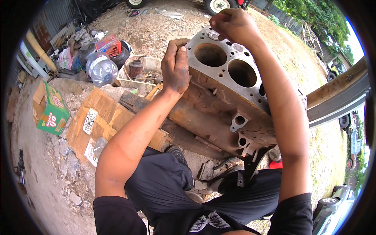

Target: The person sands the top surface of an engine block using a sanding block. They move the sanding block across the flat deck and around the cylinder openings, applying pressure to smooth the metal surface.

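Note:
A rusty brown engine block (219, 105) stands in front of me, its grey machined top face (224, 62) turned up. Two large round cylinder bores show in that face, with several small bolt holes around them. My left hand (176, 66) is closed at the block's left corner, thumb and fingers bent against its edge. Over the far end of the top face is my right hand (234, 26), its fingers curled and pressed together; whatever they may hold is hidden. My right forearm covers part of the block's right side.
Flattened cardboard (103, 113) and a green box (53, 109) lie to the left. Beyond them are a crate of parts (150, 66), a clear plastic jug (101, 69) and a red basket (109, 46). A beam (337, 88) runs at right; a parked car (333, 207) stands lower right.

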The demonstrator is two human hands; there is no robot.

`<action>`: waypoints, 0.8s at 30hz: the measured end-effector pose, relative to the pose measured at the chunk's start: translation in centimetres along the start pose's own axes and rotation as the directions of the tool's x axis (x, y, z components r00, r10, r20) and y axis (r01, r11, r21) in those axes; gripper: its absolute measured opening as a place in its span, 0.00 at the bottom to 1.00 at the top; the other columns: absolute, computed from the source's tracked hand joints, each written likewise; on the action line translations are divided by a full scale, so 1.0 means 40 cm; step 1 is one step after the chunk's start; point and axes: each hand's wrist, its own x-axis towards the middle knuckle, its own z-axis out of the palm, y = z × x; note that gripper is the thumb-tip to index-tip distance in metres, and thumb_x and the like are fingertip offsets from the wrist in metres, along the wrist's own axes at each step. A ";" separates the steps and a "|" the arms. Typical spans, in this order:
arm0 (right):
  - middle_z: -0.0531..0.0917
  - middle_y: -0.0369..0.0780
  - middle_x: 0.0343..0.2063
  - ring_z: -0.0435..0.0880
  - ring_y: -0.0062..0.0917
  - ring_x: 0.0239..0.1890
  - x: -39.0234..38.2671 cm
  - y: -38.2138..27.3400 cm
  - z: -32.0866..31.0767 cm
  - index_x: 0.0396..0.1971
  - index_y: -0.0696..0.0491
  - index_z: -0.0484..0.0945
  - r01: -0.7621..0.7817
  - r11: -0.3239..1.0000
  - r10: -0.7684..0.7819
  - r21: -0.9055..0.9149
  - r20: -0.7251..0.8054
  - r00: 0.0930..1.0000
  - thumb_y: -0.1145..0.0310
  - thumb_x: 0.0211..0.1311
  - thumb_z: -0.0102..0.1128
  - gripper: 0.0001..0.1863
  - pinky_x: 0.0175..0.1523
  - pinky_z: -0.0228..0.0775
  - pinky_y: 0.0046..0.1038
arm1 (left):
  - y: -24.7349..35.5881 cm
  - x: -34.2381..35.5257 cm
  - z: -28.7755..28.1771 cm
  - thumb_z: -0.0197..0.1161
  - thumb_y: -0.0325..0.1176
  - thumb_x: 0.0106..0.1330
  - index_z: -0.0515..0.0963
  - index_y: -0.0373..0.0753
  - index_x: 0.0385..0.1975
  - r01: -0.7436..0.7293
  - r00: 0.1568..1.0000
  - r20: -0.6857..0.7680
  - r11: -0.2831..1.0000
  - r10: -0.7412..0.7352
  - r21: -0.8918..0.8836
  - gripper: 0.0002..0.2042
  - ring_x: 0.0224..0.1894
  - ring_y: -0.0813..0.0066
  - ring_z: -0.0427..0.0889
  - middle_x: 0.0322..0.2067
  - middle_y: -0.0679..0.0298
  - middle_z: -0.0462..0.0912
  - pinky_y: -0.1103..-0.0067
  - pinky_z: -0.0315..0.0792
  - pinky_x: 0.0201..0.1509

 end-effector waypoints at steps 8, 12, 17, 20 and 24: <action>0.93 0.40 0.37 0.94 0.21 0.34 0.032 0.125 -0.016 0.57 0.53 0.87 0.085 0.980 -0.016 0.182 -0.352 0.936 0.53 0.73 0.74 0.22 0.35 0.84 0.25 | 0.042 0.001 -0.009 0.48 0.34 0.81 0.79 0.32 0.57 0.194 0.978 0.081 0.981 -0.193 0.000 0.16 0.57 0.71 0.79 0.51 0.58 0.83 0.72 0.69 0.68; 0.95 0.42 0.38 0.95 0.25 0.36 0.044 0.186 -0.028 0.52 0.51 0.91 0.074 0.959 0.071 0.275 -0.483 0.873 0.48 0.68 0.73 0.23 0.49 0.84 0.30 | 0.031 -0.001 -0.022 0.48 0.33 0.83 0.78 0.34 0.57 0.185 0.978 0.107 0.981 -0.179 -0.056 0.15 0.40 0.82 0.71 0.40 0.67 0.78 0.78 0.66 0.47; 0.93 0.39 0.39 0.92 0.24 0.39 0.014 0.190 -0.029 0.57 0.52 0.89 0.028 0.846 0.247 0.533 -0.438 0.864 0.51 0.66 0.78 0.26 0.46 0.83 0.29 | 0.031 -0.002 -0.030 0.48 0.36 0.84 0.77 0.32 0.60 0.123 0.984 0.127 0.992 -0.121 -0.008 0.17 0.52 0.73 0.78 0.50 0.58 0.83 0.74 0.72 0.62; 0.93 0.40 0.42 0.91 0.23 0.42 0.007 0.162 -0.032 0.59 0.53 0.88 0.008 0.896 0.210 0.444 -0.439 0.874 0.54 0.64 0.80 0.28 0.50 0.82 0.30 | 0.038 0.000 -0.040 0.48 0.39 0.85 0.77 0.31 0.61 0.140 0.978 0.157 0.990 -0.140 0.011 0.19 0.55 0.72 0.79 0.53 0.55 0.84 0.73 0.72 0.64; 0.93 0.39 0.45 0.89 0.22 0.48 -0.011 0.125 -0.017 0.61 0.53 0.87 -0.064 0.961 0.174 0.270 -0.405 0.897 0.59 0.67 0.78 0.26 0.54 0.80 0.32 | 0.034 -0.005 -0.044 0.48 0.44 0.86 0.77 0.32 0.62 0.152 0.973 0.178 0.988 -0.144 -0.028 0.21 0.57 0.70 0.80 0.53 0.55 0.84 0.71 0.72 0.65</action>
